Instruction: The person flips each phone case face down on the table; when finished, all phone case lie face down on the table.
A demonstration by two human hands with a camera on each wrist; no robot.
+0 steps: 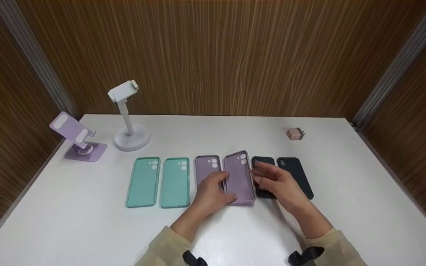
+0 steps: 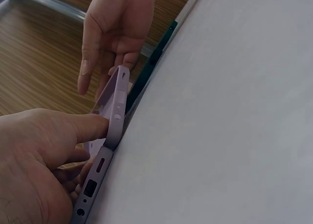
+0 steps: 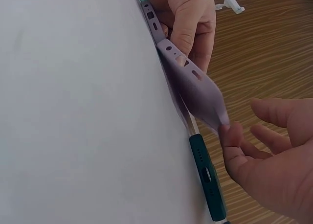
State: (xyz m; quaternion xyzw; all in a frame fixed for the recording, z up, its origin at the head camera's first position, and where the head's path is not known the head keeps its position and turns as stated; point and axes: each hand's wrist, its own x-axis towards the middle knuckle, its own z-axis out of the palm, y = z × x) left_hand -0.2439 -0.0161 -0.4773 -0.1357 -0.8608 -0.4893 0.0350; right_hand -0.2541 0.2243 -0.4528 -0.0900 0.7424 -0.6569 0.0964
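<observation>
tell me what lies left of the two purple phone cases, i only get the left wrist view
Observer: Two mint green phone cases, side by side, in the head view.
Operator: ok, where are the camera cutouts on the tilted purple phone case
Observer: At its far end, by the right corner, also in the head view.
Operator: anything standing farther back on the left
Observer: Yes, a white phone stand and, left of it, a purple phone stand.
</observation>
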